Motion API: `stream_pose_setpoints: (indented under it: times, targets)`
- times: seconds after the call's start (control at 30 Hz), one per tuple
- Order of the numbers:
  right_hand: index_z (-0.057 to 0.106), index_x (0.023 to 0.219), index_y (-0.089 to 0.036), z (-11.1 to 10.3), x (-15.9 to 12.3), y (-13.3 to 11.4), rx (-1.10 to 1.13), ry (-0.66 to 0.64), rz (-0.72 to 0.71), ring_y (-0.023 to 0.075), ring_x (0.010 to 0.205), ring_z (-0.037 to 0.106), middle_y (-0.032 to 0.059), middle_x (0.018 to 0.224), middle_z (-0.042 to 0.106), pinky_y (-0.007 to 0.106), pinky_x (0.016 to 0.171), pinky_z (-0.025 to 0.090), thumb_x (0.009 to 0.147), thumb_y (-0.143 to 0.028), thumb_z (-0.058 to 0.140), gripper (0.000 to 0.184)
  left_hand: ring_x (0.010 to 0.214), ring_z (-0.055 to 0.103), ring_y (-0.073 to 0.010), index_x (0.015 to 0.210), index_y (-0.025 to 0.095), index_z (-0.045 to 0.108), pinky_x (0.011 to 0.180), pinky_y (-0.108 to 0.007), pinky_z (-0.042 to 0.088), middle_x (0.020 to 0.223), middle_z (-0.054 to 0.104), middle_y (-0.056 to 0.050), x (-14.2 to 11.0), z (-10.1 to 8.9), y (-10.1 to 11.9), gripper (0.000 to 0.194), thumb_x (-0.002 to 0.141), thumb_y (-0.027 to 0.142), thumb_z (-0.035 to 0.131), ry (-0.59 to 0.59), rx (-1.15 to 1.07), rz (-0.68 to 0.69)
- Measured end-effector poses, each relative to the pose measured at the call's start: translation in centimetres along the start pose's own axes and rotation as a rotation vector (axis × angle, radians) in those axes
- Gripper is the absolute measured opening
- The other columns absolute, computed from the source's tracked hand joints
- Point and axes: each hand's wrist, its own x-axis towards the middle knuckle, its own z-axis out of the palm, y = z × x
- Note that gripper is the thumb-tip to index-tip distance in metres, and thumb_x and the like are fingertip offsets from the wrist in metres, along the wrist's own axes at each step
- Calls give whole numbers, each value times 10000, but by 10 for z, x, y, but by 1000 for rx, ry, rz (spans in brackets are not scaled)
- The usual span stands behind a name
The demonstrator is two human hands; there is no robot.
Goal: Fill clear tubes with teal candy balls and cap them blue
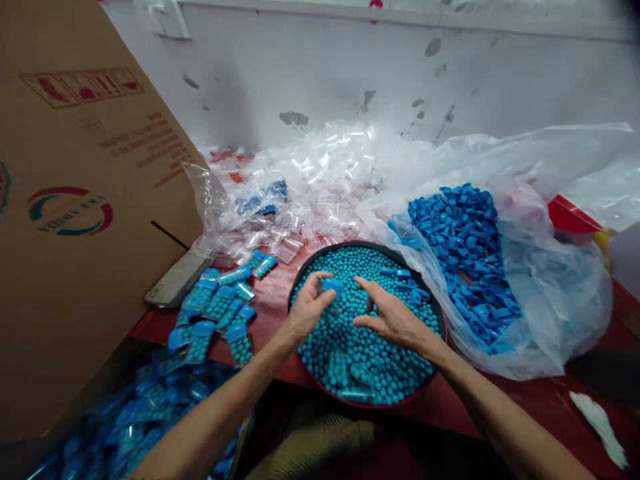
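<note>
My left hand [306, 310] grips a small clear container with a blue cap [331, 287] between thumb and fingers, above a round tub [442, 327]. The tub is full of turquoise beads [395, 373]. Over the same beads, my right hand [393, 315] is open, its thumb and index finger spread and nothing between them. Several loose blue caps [414, 292] lie on the beads beyond the right hand. At the tub's near side, a clear container [357, 393] rests among the beads. Whether beads are inside the held container is hard to make out.
Filled, capped containers [219, 303] lie left of the tub on the red table [273, 293]; more fill a box [145, 413] below. Clear empty containers [320, 193] are heaped behind. A plastic bag [545, 300] holds blue caps [460, 233] at right. A large carton [75, 267] stands left.
</note>
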Motion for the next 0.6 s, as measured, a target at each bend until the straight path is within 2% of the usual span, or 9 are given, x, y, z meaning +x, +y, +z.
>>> stream_pose_setpoints:
  times: [0.07, 0.1, 0.17, 0.2, 0.3, 0.43, 0.5, 0.6]
  targets:
    - [382, 1235, -199, 3, -10, -1, -9, -93, -5, 160, 794, 521, 81, 1056, 531, 341, 779, 423, 753, -388, 544, 543, 488, 511, -62, 980, 193, 429, 460, -179, 432, 706, 523, 41, -2, -19, 9, 374, 666, 235, 627, 81, 40, 58]
    - [417, 1206, -202, 5, -14, -3, 9, -141, -6, 158, 789, 526, 73, 1032, 547, 333, 770, 427, 763, -393, 530, 495, 480, 515, -69, 988, 192, 429, 438, -176, 421, 692, 528, 37, -3, -28, 13, 371, 675, 245, 620, 91, 30, 46]
    - [420, 1199, -213, 9, -18, -8, 68, -187, 1, 146, 759, 534, 61, 1012, 562, 310, 735, 442, 774, -392, 516, 471, 479, 529, -91, 1013, 194, 414, 407, -177, 402, 680, 539, 21, -8, -41, 17, 370, 700, 279, 594, 57, -31, -20]
    - [395, 1216, -216, 11, -17, -12, 91, -170, 5, 141, 749, 536, 61, 1018, 559, 303, 724, 448, 776, -387, 515, 487, 486, 536, -99, 1031, 197, 403, 406, -180, 399, 687, 546, 12, -11, -43, 17, 376, 714, 292, 580, 24, -69, -54]
    - [273, 1286, -206, 16, -5, -29, 65, -31, -17, 147, 759, 542, 82, 1069, 530, 308, 723, 457, 744, -398, 553, 639, 518, 543, -100, 1075, 210, 382, 436, -183, 404, 720, 549, 1, -16, -32, 11, 398, 733, 304, 563, -56, -170, -94]
    - [143, 1328, -166, 24, 11, -48, -118, 70, -105, 236, 924, 533, 137, 1152, 476, 366, 764, 455, 626, -478, 635, 913, 509, 503, -72, 1036, 212, 405, 491, -192, 418, 701, 518, 27, -18, -4, 1, 366, 723, 286, 580, -81, -238, -49]
    - [138, 1323, -150, 28, 13, -51, -200, 97, -110, 269, 962, 523, 154, 1134, 479, 385, 749, 463, 620, -474, 639, 922, 556, 507, -75, 1030, 216, 400, 529, -199, 429, 754, 522, 21, -19, 6, -1, 338, 738, 272, 560, -49, -205, -18]
    - [145, 1309, -143, 33, 12, -49, -254, 144, -73, 258, 905, 555, 152, 1101, 492, 374, 701, 480, 696, -384, 589, 794, 678, 519, -97, 1051, 212, 382, 601, -208, 435, 832, 525, 6, -21, 16, -3, 327, 759, 242, 527, 10, -105, 39]
